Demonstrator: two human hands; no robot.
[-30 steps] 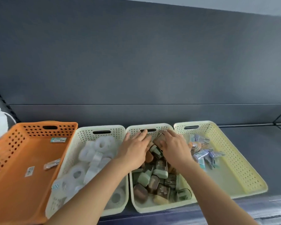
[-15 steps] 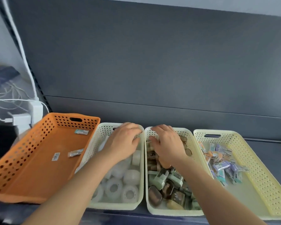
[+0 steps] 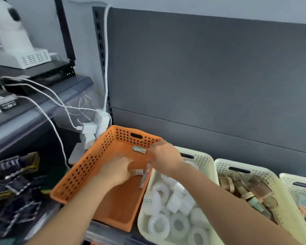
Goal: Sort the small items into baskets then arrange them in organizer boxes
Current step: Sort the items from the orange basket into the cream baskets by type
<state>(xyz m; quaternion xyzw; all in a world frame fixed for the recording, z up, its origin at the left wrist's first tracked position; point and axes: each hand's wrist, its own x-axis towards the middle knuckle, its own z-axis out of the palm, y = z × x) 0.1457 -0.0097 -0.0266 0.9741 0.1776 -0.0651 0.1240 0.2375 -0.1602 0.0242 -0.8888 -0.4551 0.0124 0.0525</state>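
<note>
An orange basket (image 3: 88, 174) stands left of three cream baskets. Both hands are in it. My left hand (image 3: 116, 171) reaches across its floor, and its fingertips meet a small white labelled piece (image 3: 138, 172); motion blur hides whether they pinch it. My right hand (image 3: 165, 157) hovers over the orange basket's right rim with fingers spread and nothing in it. A green-and-white eraser (image 3: 139, 149) lies near the back wall. A longer labelled piece (image 3: 145, 175) leans on the right wall.
Beside the orange basket, one cream basket (image 3: 208, 157) holds white tape rolls, and a second cream basket (image 3: 219, 165) holds brown and green pieces. A third cream basket (image 3: 286, 181) is cut off at the right. White chargers and cables (image 3: 90, 129) hang left; dark packets (image 3: 14, 188) are piled below.
The view swung left. Both hands left the basket of brown and green pieces and moved over into the orange basket.
</note>
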